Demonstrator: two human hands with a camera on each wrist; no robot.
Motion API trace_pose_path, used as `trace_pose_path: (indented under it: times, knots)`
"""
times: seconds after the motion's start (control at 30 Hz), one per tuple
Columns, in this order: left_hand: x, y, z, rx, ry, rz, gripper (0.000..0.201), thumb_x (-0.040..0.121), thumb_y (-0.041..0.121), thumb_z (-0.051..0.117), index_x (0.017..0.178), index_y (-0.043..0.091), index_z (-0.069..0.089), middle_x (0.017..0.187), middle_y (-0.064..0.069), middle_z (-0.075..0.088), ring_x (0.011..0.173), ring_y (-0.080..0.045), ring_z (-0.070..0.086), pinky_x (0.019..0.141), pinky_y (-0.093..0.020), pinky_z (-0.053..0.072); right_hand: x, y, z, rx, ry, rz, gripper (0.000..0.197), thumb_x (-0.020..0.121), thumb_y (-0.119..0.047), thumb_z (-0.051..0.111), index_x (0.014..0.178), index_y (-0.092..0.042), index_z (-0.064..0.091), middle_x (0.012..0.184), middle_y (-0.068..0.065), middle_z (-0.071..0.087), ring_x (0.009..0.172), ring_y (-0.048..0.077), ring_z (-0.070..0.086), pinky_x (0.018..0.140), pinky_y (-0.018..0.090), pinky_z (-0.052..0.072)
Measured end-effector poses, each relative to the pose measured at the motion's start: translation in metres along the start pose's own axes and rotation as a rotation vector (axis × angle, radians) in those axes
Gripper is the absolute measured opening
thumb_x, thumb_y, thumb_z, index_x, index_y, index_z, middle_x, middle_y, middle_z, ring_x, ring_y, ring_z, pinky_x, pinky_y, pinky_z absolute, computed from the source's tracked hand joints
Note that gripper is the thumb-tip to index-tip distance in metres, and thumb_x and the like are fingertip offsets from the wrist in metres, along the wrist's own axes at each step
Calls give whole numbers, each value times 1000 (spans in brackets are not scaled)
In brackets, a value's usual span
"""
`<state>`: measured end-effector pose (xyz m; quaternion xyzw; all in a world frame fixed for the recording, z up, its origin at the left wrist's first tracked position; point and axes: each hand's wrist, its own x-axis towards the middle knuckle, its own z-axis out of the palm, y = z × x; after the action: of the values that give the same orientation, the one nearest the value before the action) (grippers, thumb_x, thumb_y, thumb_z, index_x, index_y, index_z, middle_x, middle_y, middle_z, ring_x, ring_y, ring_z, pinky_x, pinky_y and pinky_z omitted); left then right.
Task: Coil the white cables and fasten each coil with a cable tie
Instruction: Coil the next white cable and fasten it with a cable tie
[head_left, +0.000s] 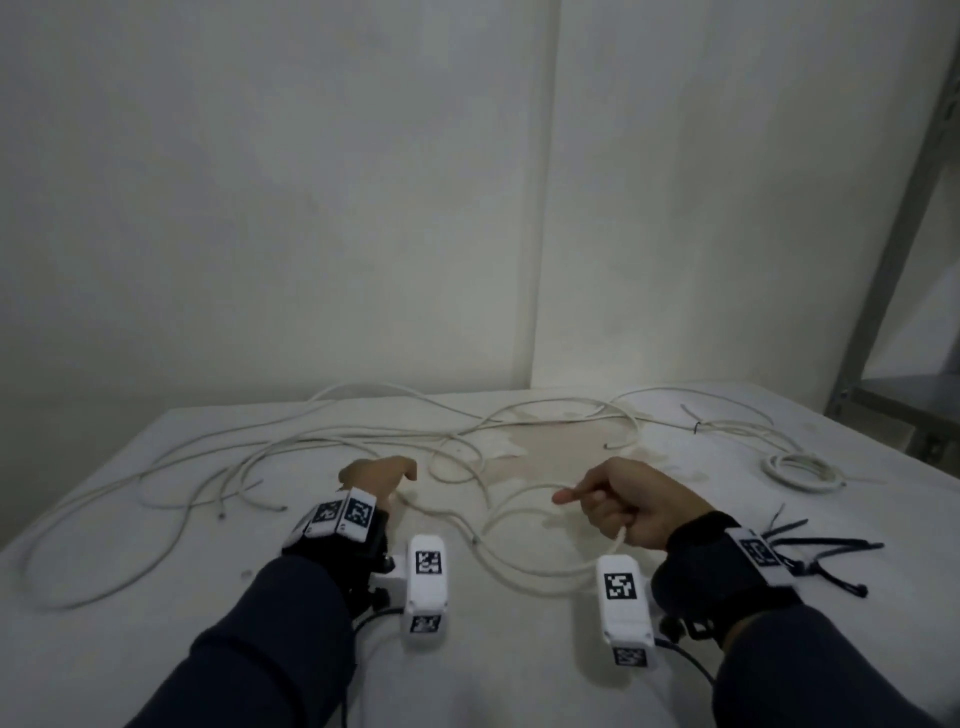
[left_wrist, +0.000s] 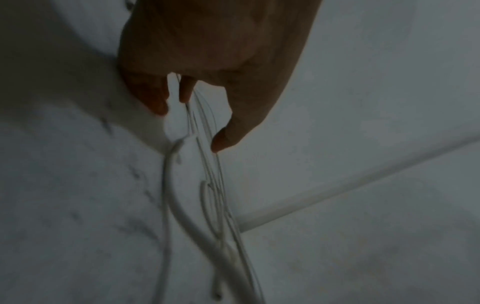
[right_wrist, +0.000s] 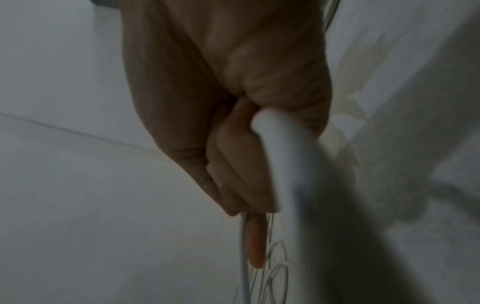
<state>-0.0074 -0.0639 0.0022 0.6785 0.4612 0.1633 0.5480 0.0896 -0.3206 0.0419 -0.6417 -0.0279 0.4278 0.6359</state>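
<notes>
Several loose white cables (head_left: 311, 441) sprawl across the white table (head_left: 130, 623). My right hand (head_left: 608, 501) grips one white cable (head_left: 524, 569) in a fist, index finger pointing left. That cable leaves the bottom of the fist and curves in a loop back towards the table's middle. In the right wrist view my right hand (right_wrist: 241, 164) has fingers curled round the thick cable (right_wrist: 283, 156). My left hand (head_left: 384, 475) hovers over the cables, fingers loosely bent and holding nothing. In the left wrist view my left hand (left_wrist: 191, 125) shows a gap between fingers and thumb.
A finished small coil (head_left: 802, 470) lies at the right of the table. Black cable ties (head_left: 826, 553) lie in a bunch beside my right wrist. A grey metal shelf (head_left: 904, 400) stands at the far right, and a wall rises behind the table.
</notes>
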Motion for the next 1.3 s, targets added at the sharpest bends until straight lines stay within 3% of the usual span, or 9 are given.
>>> trace_pose_path:
  times: [0.1,0.23,0.4,0.5,0.6,0.7,1.0,1.23,1.3]
  knots:
    - [7,-19,-16,230,30,29,82,59,39,76,120,-10,53,117,-20,60,100,-35,61,82,-33,53,-2,-2,18,-64,-119,50,28,95,-5,35,96,8,60,49,-3,27,31,4,19,27,13,13]
    - [-2,-26,-19,485,10,242,33,77,30,73,86,1,58,89,-11,62,93,-29,62,65,-24,44,5,-1,38,-55,-55,18,27,96,-4,32,94,6,57,46,-3,27,29,4,19,25,14,16]
    - [-6,-22,-21,543,-30,250,31,81,12,64,64,9,38,68,-1,42,84,-23,53,64,-23,39,12,5,39,-20,69,-84,25,95,-3,32,92,4,55,47,-2,30,30,5,19,26,15,16]
    - [-7,-20,-22,267,-29,330,7,88,1,48,82,1,51,80,-9,54,92,-30,61,65,-22,39,17,7,32,-2,145,-138,23,94,-5,34,90,2,55,49,-1,32,30,5,19,26,15,16]
    - [-25,-2,-30,-197,-21,463,25,90,-8,35,103,7,50,97,-12,59,57,-13,57,43,-16,40,25,8,31,-24,210,-178,22,96,-12,38,89,-2,57,49,-2,34,30,5,21,29,15,19]
    - [-50,31,-50,-367,-89,663,39,81,-17,32,94,11,54,78,-10,62,37,-5,41,36,-15,30,34,8,42,-26,239,-214,23,97,-15,42,86,-4,58,50,-2,38,32,7,29,32,15,25]
    - [-37,89,-85,-430,-433,780,35,104,30,31,99,14,61,62,3,49,38,-5,21,41,-20,16,54,4,60,296,171,-399,18,91,-16,55,96,-8,70,63,1,45,51,12,39,46,22,37]
    - [54,42,-73,-401,7,332,35,102,27,39,122,2,52,73,-11,53,41,-5,51,41,-17,40,78,12,50,476,199,-461,11,95,-17,55,93,-9,63,66,-1,39,52,10,37,45,20,35]
    - [70,19,-80,-66,72,108,65,98,39,46,146,0,25,123,-31,52,105,-28,63,87,-37,52,83,13,52,540,199,-460,12,96,-18,52,93,-10,61,66,0,40,54,11,38,48,21,36]
